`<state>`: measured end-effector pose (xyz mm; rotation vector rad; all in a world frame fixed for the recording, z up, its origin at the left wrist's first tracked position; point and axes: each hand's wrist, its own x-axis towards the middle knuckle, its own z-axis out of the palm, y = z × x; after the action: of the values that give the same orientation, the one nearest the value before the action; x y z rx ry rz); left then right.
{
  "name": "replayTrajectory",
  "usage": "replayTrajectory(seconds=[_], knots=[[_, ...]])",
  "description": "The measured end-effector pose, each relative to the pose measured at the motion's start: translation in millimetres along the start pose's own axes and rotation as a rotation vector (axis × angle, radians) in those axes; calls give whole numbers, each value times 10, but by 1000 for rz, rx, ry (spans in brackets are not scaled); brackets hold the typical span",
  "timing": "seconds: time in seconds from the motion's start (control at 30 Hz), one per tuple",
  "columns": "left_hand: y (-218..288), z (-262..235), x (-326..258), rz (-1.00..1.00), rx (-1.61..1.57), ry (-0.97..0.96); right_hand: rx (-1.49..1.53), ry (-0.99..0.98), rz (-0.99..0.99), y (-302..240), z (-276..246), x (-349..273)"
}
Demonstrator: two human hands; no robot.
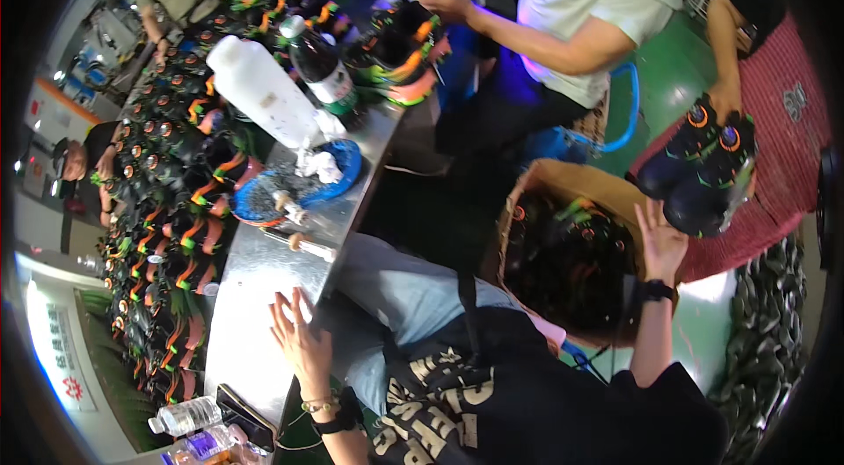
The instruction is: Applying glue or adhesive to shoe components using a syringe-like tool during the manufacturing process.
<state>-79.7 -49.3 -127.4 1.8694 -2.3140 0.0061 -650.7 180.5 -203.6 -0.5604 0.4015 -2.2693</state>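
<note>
My left hand (303, 333) is over the bare part of the metal table (251, 324), fingers spread and nothing in it. At the right, my right hand (661, 241) is stretched out, palm showing and fingers apart. Its fingertips come up to a pair of dark shoes (699, 170) with orange heel loops; whether they touch cannot be told. A co-worker's hand (725, 100) grips these shoes from above. Below and left of my right hand stands a cardboard box (563, 173) with several dark shoes (576, 263) inside.
On the table are a blue dish (345, 188) of dark bits, brushes (308, 245), a white bottle (264, 91), a dark bottle (318, 69) and a phone (246, 417). Rows of shoes (167, 228) fill the left. A co-worker (589, 17) sits ahead; red cloth (782, 113) lies right.
</note>
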Motion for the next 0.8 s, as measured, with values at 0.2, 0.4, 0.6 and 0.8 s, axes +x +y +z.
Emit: replayTrajectory(seconds=[0.2,0.4,0.6,0.8], knots=[[1376,-724,340,541,-515,117,57,470,-168,95,1025,275],[2614,-798,634,1004,-725,50,-1201,534,-429,-201,324,296],[3395,-586,730,959,-976,-137,14,745,-197,52,1477,510],[3859,-668,1289,772,-961,-218,146,573,50,598,1748,736]])
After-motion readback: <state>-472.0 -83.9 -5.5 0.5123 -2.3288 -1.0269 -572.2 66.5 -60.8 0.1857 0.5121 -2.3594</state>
